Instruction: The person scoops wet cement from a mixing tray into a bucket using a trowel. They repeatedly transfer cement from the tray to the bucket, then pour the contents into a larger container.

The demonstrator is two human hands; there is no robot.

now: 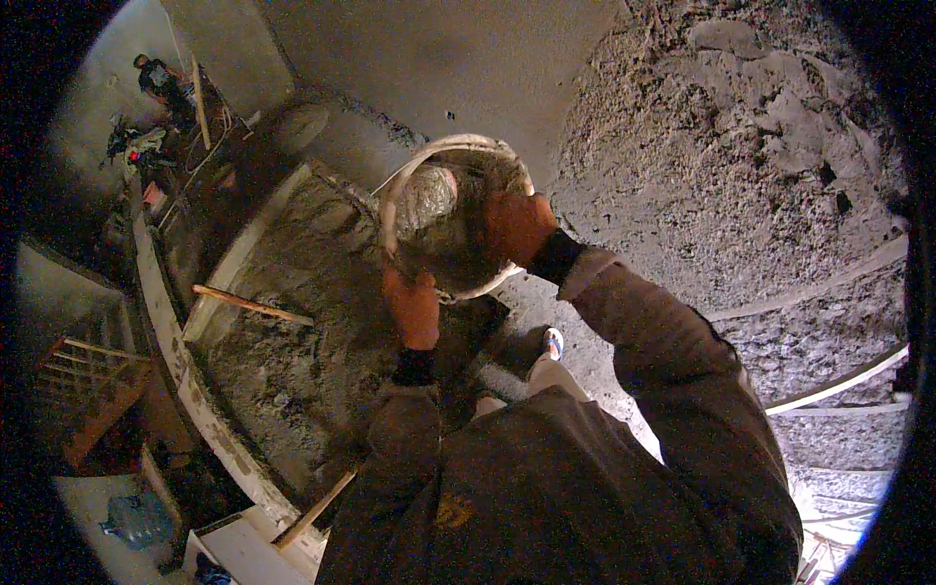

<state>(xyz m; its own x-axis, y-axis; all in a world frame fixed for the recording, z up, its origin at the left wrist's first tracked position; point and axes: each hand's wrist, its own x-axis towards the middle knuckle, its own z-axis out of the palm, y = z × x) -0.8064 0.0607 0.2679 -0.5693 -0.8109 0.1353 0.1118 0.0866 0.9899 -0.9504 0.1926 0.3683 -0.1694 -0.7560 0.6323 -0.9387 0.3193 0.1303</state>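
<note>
A round bucket or basin (468, 139) with a pale rim is held out in front of me, tilted so that its inside shows. Wet-looking grey material (426, 197) lies inside, towards its far left. My left hand (411, 307) grips the rim at the near left, with the thumb up. On the right side, my right hand (518, 228) holds the bucket, its fingers partly inside the rim and blurred. Below the bucket, a mound of dark, rough mortar or earth (292, 351) spreads to the left.
A coarse, partly plastered wall (695, 161) rises at the right. Long boards (248, 241) edge the mound, and a wooden stick (252, 304) lies across it. A large blue water bottle (139, 519) is at the lower left. My sandaled foot (553, 344) stands below the bucket.
</note>
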